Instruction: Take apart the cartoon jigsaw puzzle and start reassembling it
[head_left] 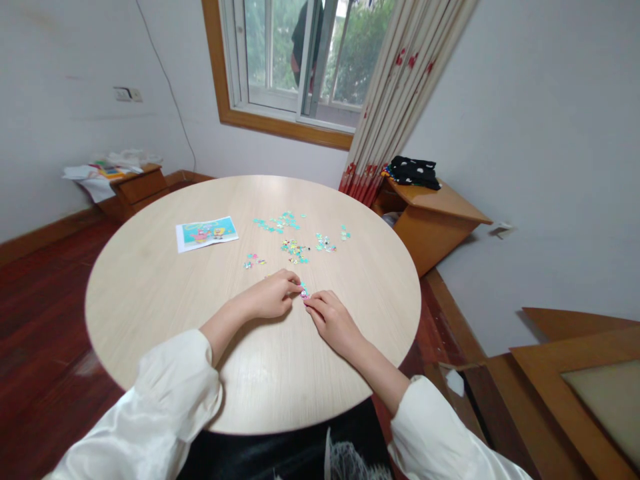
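Observation:
Small pink, white and teal puzzle pieces (303, 292) lie on the round table (145, 287) between my two hands. My left hand (273, 294) touches them from the left, its fingers curled together at their edge. From the right, my right hand (334, 321) pinches the pink lower part, thumb and index finger close together. Beyond my hands lie a mixed pile of yellow and teal pieces (295, 251), a teal cluster (277, 222), and a small pink and teal group (254, 261) to the left.
A printed cartoon picture (207, 234) lies on the table's left part. More pieces (325, 243) are at the right. A wooden cabinet (430, 220) with a black cloth (414, 172) stands back right. Someone's dark-clothed body (306, 40) shows outside the window.

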`<control>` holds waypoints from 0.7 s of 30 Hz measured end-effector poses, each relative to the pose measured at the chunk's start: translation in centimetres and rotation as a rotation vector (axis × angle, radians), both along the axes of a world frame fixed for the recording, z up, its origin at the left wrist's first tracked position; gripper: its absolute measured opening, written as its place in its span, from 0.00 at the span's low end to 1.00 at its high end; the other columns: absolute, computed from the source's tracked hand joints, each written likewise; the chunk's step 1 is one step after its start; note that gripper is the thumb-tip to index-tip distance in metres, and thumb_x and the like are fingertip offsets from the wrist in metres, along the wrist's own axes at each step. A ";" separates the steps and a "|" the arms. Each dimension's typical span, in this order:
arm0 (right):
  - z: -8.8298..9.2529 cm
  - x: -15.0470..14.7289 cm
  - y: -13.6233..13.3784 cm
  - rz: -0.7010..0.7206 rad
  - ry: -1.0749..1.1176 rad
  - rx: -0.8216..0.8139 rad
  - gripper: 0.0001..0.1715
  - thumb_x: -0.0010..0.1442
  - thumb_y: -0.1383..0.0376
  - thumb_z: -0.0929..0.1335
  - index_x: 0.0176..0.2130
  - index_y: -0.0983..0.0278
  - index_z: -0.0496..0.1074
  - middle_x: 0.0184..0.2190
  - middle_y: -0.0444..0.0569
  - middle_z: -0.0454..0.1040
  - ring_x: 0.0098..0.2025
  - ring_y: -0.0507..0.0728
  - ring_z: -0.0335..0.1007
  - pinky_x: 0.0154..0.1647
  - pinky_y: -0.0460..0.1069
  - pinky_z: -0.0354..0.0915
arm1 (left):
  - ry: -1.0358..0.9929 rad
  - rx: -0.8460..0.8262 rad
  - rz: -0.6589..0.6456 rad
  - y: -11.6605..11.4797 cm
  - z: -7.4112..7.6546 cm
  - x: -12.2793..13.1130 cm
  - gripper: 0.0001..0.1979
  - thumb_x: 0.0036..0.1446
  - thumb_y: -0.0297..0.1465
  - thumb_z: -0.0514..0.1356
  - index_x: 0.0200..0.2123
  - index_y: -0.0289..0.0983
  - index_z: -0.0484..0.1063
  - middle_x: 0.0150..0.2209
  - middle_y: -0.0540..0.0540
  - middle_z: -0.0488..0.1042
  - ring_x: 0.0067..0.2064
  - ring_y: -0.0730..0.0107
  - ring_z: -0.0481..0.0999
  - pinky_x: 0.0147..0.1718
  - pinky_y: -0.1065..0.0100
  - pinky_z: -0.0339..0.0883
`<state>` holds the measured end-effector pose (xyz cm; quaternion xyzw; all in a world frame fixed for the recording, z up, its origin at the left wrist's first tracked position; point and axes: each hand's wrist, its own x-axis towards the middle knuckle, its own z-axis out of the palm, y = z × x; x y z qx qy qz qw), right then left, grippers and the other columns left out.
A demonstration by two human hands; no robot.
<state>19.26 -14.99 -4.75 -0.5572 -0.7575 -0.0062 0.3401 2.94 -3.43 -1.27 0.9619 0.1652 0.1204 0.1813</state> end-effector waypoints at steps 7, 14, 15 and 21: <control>0.4 -0.2 -0.2 0.016 -0.019 0.007 0.11 0.62 0.71 0.63 0.40 0.64 0.75 0.36 0.53 0.73 0.40 0.58 0.68 0.40 0.54 0.70 | -0.015 0.001 -0.003 0.1 -0.2 0.0 0.20 0.50 0.18 0.52 0.43 0.32 0.76 0.46 0.38 0.73 0.49 0.60 0.71 0.50 0.62 0.66; 0.7 -0.3 -0.2 -0.006 -0.062 0.044 0.11 0.62 0.71 0.64 0.39 0.64 0.75 0.39 0.55 0.74 0.42 0.59 0.68 0.40 0.55 0.69 | -0.029 -0.027 -0.003 0.0 -0.1 -0.1 0.20 0.49 0.18 0.52 0.43 0.32 0.76 0.46 0.37 0.73 0.49 0.59 0.71 0.50 0.60 0.66; 0.7 -0.3 -0.3 -0.005 -0.079 0.040 0.11 0.62 0.70 0.64 0.40 0.63 0.75 0.40 0.55 0.75 0.42 0.59 0.69 0.40 0.55 0.68 | -0.031 -0.030 -0.002 0.0 -0.1 -0.1 0.20 0.49 0.18 0.52 0.43 0.31 0.76 0.46 0.36 0.72 0.49 0.59 0.71 0.50 0.60 0.66; 0.6 -0.3 -0.5 -0.061 -0.154 0.002 0.12 0.63 0.69 0.63 0.42 0.63 0.75 0.40 0.55 0.77 0.42 0.59 0.71 0.39 0.55 0.66 | -0.046 -0.025 0.000 -0.1 0.0 -0.1 0.20 0.49 0.18 0.52 0.42 0.33 0.76 0.45 0.38 0.73 0.49 0.59 0.71 0.50 0.60 0.66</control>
